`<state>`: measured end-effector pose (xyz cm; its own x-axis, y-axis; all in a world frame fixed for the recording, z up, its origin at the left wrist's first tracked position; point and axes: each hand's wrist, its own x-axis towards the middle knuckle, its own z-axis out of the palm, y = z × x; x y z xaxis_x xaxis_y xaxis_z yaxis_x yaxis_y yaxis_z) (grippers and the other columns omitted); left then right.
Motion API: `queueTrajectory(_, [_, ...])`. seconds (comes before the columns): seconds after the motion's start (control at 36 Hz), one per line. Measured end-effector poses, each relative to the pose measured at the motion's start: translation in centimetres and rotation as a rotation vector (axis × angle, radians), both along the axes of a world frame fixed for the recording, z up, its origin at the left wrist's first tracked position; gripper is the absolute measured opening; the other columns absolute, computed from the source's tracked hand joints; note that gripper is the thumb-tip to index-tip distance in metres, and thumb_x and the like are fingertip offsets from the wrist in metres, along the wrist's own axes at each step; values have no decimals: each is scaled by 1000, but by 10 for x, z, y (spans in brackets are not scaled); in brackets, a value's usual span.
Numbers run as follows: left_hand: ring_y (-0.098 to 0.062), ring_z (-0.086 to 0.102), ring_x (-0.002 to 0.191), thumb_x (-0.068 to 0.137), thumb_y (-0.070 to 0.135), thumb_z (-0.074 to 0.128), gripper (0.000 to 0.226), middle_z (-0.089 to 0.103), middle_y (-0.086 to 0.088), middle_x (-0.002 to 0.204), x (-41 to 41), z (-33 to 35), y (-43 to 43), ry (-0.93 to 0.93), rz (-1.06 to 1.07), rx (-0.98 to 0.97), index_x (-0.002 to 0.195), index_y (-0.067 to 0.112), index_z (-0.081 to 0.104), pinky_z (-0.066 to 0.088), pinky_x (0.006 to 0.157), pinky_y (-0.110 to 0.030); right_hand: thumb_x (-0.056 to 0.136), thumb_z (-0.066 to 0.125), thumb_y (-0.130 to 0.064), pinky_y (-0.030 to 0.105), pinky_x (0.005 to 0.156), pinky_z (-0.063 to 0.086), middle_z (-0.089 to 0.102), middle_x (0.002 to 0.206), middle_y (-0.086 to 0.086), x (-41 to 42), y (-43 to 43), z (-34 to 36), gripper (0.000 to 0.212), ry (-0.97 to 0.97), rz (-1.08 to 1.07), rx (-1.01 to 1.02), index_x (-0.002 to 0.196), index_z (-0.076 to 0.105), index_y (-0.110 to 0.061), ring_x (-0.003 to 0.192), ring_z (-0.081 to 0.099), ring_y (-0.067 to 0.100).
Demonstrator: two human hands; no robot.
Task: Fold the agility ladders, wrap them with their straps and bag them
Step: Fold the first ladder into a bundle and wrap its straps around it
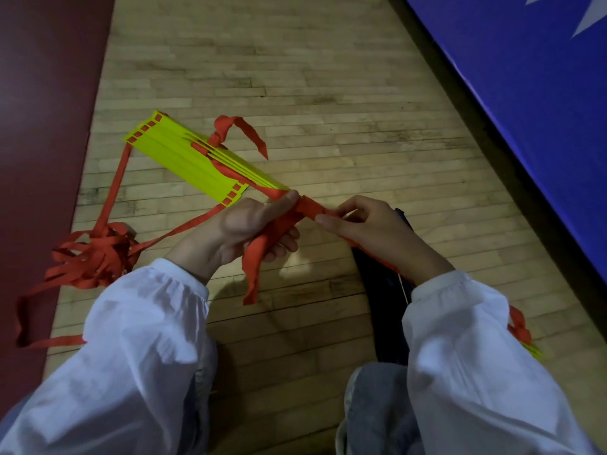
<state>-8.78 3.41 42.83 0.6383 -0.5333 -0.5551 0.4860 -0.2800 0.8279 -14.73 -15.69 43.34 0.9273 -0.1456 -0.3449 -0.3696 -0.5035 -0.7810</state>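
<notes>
1. The yellow ladder rungs (190,159) are lying in a flat stack on the wood floor (328,93), a bit left of the middle of the frame. Red strap is running thru the slots at both ends.
2. A knotted bit of red strap (226,129) is sitting on top of the stack, w/ a loose end pointing to the right.
3. The left hand (243,228) is sitting just below the stack's near end, fingers closed tight on a red strap (279,231). A loose end is hanging down from the fist.
4. The right hand (371,228) is sitting right of middle, thumb & fingers pinching the same strap beside the left hand.
5. A messy pile of red strap (95,254) is lying at the left, near the dark red mat (42,126).
6. A dark bag (387,290) is lying under the right arm; can't tell if it's open.
7. White sleeves (138,339) are covering both arms in the lower part.
8. A blue mat (532,110) is filling the upper right.
9. Another yellow & red bit (522,333) is peeking out at the lower right.
</notes>
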Motion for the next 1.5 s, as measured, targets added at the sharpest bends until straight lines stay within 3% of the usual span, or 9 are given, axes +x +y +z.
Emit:
queueTrajectory(0.22, [-10, 54, 37, 101, 23, 42, 37, 64, -8, 56, 1, 1, 0, 56, 15, -88, 81, -3, 59, 45, 35, -18, 88, 63, -48, 22, 65, 43, 64, 91, -8, -1, 0, 1, 29, 16, 31, -42, 103, 63, -23, 82, 61, 7])
queueTrajectory(0.36, [-9, 54, 38, 102, 18, 40, 34, 65, -6, 56, 1, 2, 0, 84, -27, -88, 82, -2, 58, 44, 36, -18, 84, 70, -43, 23, 78, 48, 68, 99, -8, 0, -2, -2, 30, 5, 19, -53, 105, 69, -21, 94, 63, 6])
queueTrajectory(0.56, [-11, 54, 38, 102, 17, 38, 33, 65, -7, 57, 2, 1, 0, 97, -33, -96, 84, -3, 57, 44, 37, -18, 81, 75, -35, 14, 67, 41, 65, 86, -14, 1, -1, -1, 18, -61, 17, -62, 93, 70, -22, 82, 59, -3])
queueTrajectory(0.75, [-14, 53, 38, 101, 31, 34, 42, 63, -8, 59, 3, 2, -6, 166, -23, -55, 84, 0, 58, 41, 38, -17, 73, 82, -33, 12, 61, 39, 66, 84, -11, 2, -2, 2, 24, -137, -17, -115, 88, 67, -21, 75, 58, -2])
queueTrajectory(0.97, [-19, 53, 40, 88, 73, 22, 83, 62, -13, 64, 8, -4, -6, 278, -32, 4, 82, -1, 60, 40, 40, -19, 71, 84, -31, 17, 59, 39, 61, 78, -15, -2, 2, 4, 23, -191, 29, -184, 81, 64, -24, 72, 55, -1])
queueTrajectory(1.14, [-18, 51, 38, 87, 73, 21, 84, 61, -12, 59, 7, -6, -7, 278, -30, 31, 76, 0, 60, 38, 40, -18, 70, 84, -33, 19, 59, 41, 59, 75, -15, -3, 4, 2, 26, -221, 64, -245, 83, 64, -22, 71, 56, 1])
queueTrajectory(1.25, [-17, 49, 36, 92, 64, 24, 76, 61, -10, 56, 7, -5, -7, 221, -2, 29, 75, -1, 60, 37, 39, -18, 73, 82, -34, 11, 58, 38, 61, 78, -16, -2, 2, 2, 26, -169, 98, -223, 89, 64, -25, 72, 55, -3])
queueTrajectory(1.36, [-19, 46, 32, 94, 58, 27, 71, 59, -14, 57, 5, -3, -10, 154, 36, 33, 77, -2, 61, 34, 35, -16, 80, 75, -39, 25, 75, 48, 65, 99, -7, -1, -1, 0, 37, 15, 207, -115, 113, 65, -25, 90, 61, 7])
queueTrajectory(1.5, [-20, 47, 30, 95, 54, 27, 69, 60, -16, 58, 4, -2, -12, 123, 57, 1, 74, -2, 62, 35, 33, -16, 77, 43, -72, 34, 80, 55, 71, 100, 7, -5, -1, 8, 69, 233, 235, 59, 117, 63, -20, 85, 70, 21])
